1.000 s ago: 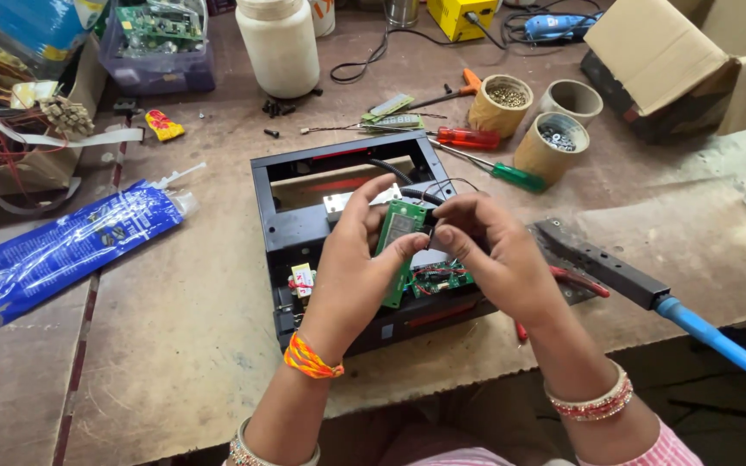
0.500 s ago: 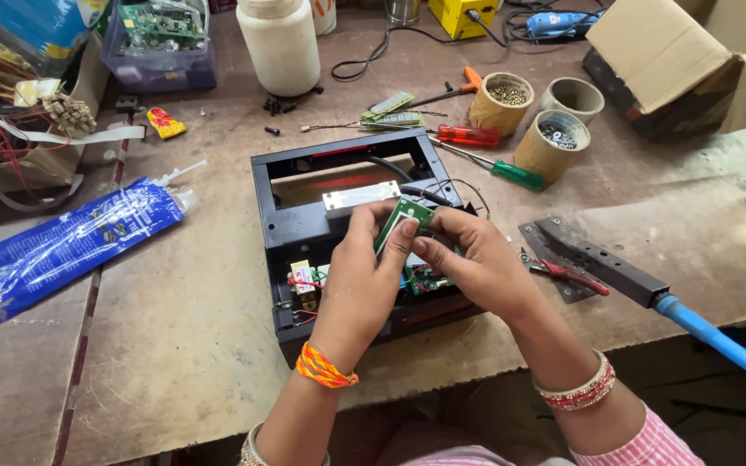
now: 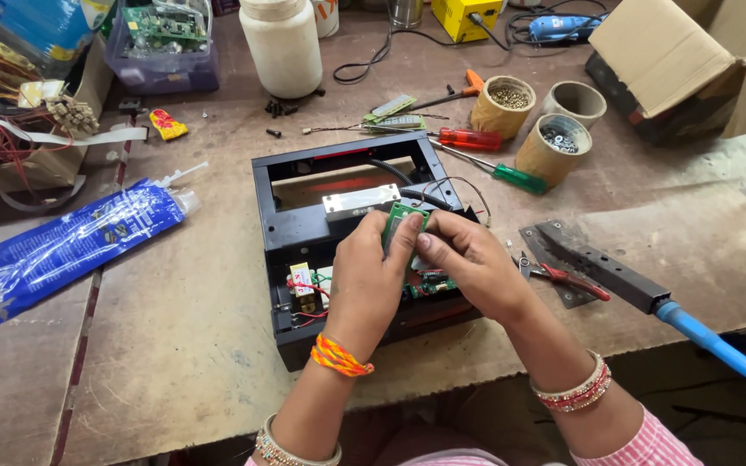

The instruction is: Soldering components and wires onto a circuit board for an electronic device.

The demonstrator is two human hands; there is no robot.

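Over the black open case (image 3: 287,226), the left hand (image 3: 371,280) and right hand (image 3: 470,261) both pinch a small green circuit board (image 3: 399,223); fingers closed on its edges. A green-handled screwdriver (image 3: 511,177) lies just right of the case.

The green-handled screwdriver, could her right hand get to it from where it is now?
Probably yes: the green-handled screwdriver lies on bare bench beyond the right hand, nothing between, but that hand is holding the small green circuit board.

Green circuit board (image 3: 401,223) pinched between both hands looks matt fibreglass. Under them the black housing (image 3: 280,226) is matt painted metal, and beyond the right hand, cardboard tubes (image 3: 551,150) on a rough, scuffed wooden bench (image 3: 174,328).
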